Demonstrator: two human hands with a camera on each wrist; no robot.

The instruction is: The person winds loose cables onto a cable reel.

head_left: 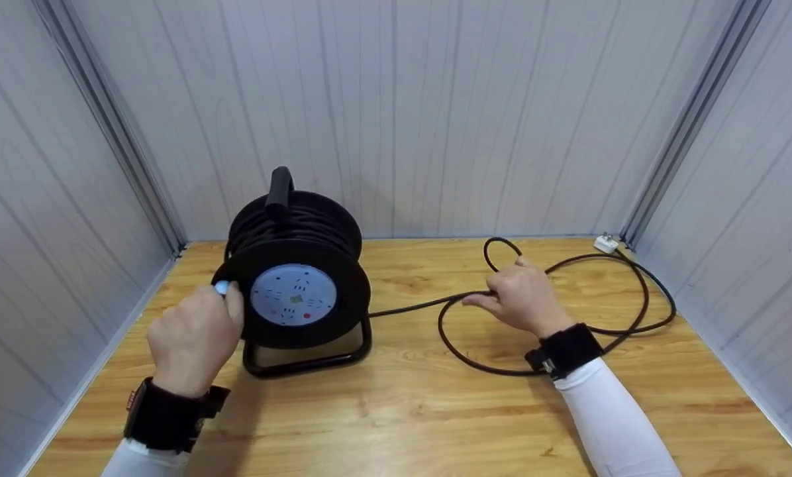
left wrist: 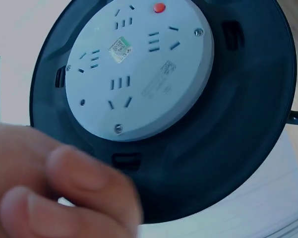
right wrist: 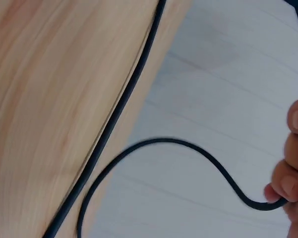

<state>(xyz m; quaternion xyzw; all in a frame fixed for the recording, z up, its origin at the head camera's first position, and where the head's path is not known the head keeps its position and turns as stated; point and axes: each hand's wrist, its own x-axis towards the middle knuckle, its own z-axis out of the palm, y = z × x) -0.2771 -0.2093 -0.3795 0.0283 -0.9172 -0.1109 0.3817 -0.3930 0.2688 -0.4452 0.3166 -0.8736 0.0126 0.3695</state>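
A black cable reel stands on its tube frame at the left, cable wound on its drum. Its front carries a round pale socket panel with a red button. My left hand grips the reel's light-blue crank knob at the left rim; in the left wrist view the curled fingers overlap the lower part of the disc. Over the table at the right, my right hand holds the black cable that runs out of the reel, its fingers curled round it.
Loose cable loops lie on the wooden table to the right. The cable ends in a white plug near the back right corner. Pale panelled walls enclose the table at the back and both sides.
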